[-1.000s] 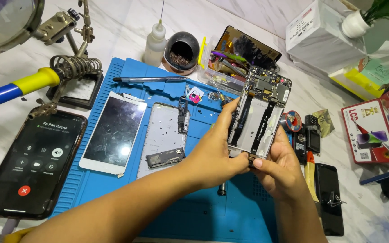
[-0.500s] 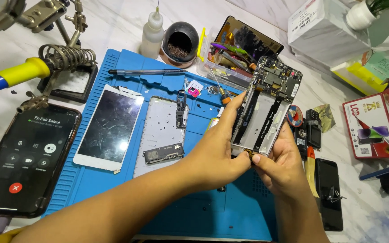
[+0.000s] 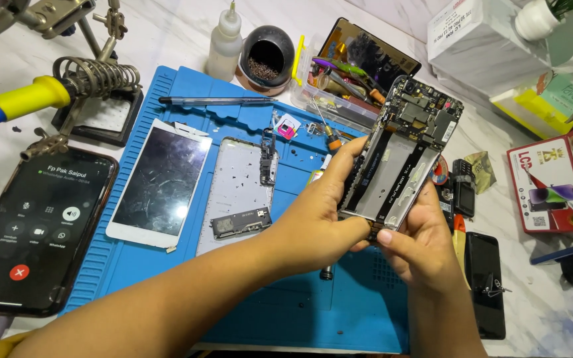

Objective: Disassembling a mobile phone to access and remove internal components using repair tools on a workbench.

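An opened phone body (image 3: 402, 156) with a bare circuit board and flex cables is held tilted above the blue work mat (image 3: 167, 265). My left hand (image 3: 313, 215) grips its left edge, fingers along the side. At the lower end of the phone body my right hand (image 3: 416, 248) supports it, thumb and fingers pinching the bottom edge. On the mat to the left lie a white phone screen (image 3: 160, 182) and a grey phone back frame (image 3: 237, 199) with small parts on it.
A black phone (image 3: 34, 229) showing a call screen lies at the left. A soldering iron stand (image 3: 94, 86), a squeeze bottle (image 3: 223, 43), a round tin (image 3: 266, 56), a tool tray (image 3: 343, 86), a red box (image 3: 558, 176) and a dark phone (image 3: 485, 282) surround the mat.
Both hands have kept hold of the opened phone body and shifted it slightly; my right hand's fingers have moved at its bottom edge. The view has drifted a little.
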